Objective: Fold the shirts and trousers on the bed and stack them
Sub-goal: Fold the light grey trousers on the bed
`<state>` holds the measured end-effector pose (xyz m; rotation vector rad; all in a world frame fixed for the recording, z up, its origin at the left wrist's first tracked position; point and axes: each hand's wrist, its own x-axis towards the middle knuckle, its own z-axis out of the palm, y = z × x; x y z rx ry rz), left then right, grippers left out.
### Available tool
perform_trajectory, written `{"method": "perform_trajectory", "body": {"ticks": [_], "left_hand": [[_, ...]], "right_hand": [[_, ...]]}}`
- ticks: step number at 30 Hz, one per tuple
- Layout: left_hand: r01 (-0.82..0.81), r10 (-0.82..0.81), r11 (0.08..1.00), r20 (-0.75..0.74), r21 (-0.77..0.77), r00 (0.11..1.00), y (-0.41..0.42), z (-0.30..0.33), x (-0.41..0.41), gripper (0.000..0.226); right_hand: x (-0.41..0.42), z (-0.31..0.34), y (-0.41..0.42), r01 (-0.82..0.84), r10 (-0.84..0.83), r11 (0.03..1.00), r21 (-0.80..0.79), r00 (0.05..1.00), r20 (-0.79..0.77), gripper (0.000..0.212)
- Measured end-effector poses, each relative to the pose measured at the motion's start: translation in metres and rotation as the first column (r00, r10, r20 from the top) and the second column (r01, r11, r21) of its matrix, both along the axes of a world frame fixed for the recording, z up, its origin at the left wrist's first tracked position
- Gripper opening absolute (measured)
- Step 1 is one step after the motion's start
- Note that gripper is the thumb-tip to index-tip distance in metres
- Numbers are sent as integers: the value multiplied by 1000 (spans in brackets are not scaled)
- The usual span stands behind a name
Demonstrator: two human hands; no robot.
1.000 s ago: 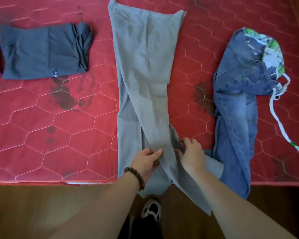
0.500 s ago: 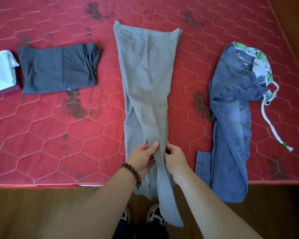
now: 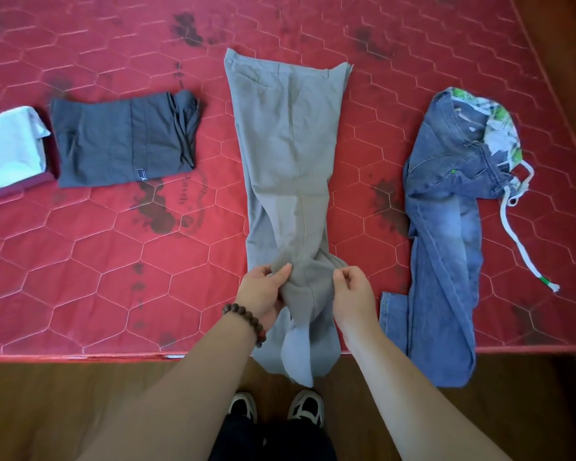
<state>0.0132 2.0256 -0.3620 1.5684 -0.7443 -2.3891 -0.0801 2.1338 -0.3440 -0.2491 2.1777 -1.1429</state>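
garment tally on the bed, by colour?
Grey: 1, grey trousers, held by left hand and right hand
Blue: 1, jeans
Dark grey: 1, folded garment
White: 1, folded piece
Maroon: 1, maroon piece under the white one
Total: 5

You look down on a red quilted mattress (image 3: 80,261) stitched in pale hexagons and blotched with dark stains. Its near edge meets a brown wooden plank floor (image 3: 64,404) running across the bottom, and the same wood shows beyond the mattress's upper-right corner. Daylight falls evenly.
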Motion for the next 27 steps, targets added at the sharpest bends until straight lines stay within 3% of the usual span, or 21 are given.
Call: {"method": "perform_trajectory", "body": {"ticks": [3, 5, 8, 15, 20, 24, 27], "left_hand": [[177, -172, 981, -62, 84, 983, 0, 9, 1, 28], [249, -249, 968, 22, 21, 968, 0, 10, 2, 25], [241, -215, 963, 202, -118, 956, -2, 5, 5, 17], [355, -216, 872, 385, -337, 897, 3, 7, 3, 31], [302, -168, 873, 345, -384, 923, 6, 14, -4, 33], [290, -196, 899, 289, -329, 937, -7, 13, 6, 32], [286, -198, 920, 313, -268, 929, -16, 16, 14, 64]], "right_hand": [[4, 3, -2, 2, 3, 998, -58, 997, 71, 16], [4, 4, 0, -37, 51, 996, -82, 984, 173, 12], [0, 0, 4, 0, 15, 998, -64, 969, 245, 14], [-2, 5, -1, 81, -67, 996, -43, 963, 262, 25], [2, 8, -11, -15, 17, 1000, -10, 984, 175, 26], [-3, 6, -8, 36, -42, 998, 48, 991, 131, 36], [-10, 9, -5, 81, -96, 995, 62, 952, 290, 39]]}}
